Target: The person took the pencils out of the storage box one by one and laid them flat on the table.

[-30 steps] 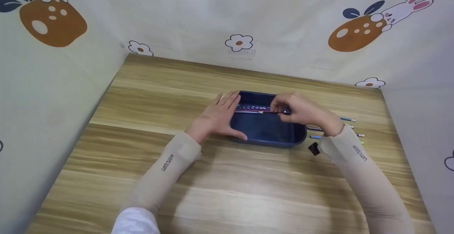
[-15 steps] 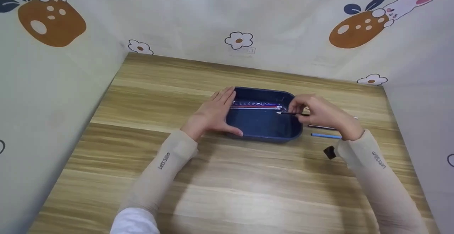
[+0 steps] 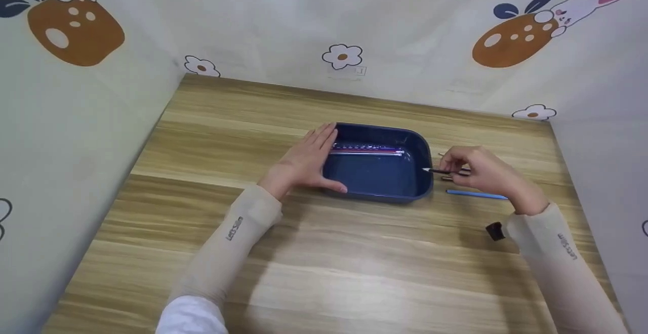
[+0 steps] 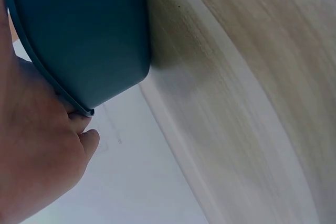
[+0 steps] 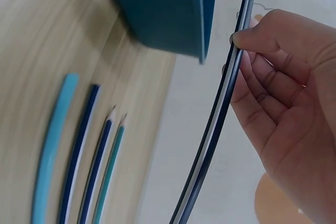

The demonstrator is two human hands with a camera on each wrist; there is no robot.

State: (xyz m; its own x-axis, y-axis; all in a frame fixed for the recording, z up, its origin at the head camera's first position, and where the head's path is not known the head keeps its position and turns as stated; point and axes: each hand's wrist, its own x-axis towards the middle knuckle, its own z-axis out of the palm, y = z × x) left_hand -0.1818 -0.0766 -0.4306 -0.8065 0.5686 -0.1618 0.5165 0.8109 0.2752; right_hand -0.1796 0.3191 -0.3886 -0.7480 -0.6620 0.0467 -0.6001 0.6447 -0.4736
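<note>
A dark pencil with a pale stripe (image 5: pixel 223 90) is pinched between thumb and fingers of my right hand (image 3: pixel 483 172). Its sharpened tip points left, overlapping the right end wall of a deep blue plastic box (image 3: pixel 428 144) in the head view. My left hand (image 3: pixel 306 164) rests on the box's left end, fingers straight along the rim and thumb over the front edge. In the left wrist view, the fingers go behind the rim. Several pencils or pens (image 3: pixel 367 153) lie side by side along the far side inside the box, their left ends hidden by my left hand.
On the wood-grain table (image 3: pixel 324 273), right of the box and partly under my right hand, lie a light blue pen or pencil (image 3: pixel 473 194), navy pencils (image 5: pixel 79 153) and a teal pencil (image 5: pixel 109 171). A printed cloth wall (image 3: pixel 415 45) stands behind the table.
My right hand has moved right with the pencil, from over the box to beyond its right end. The box has shifted slightly left and away; my left hand stays on it.
</note>
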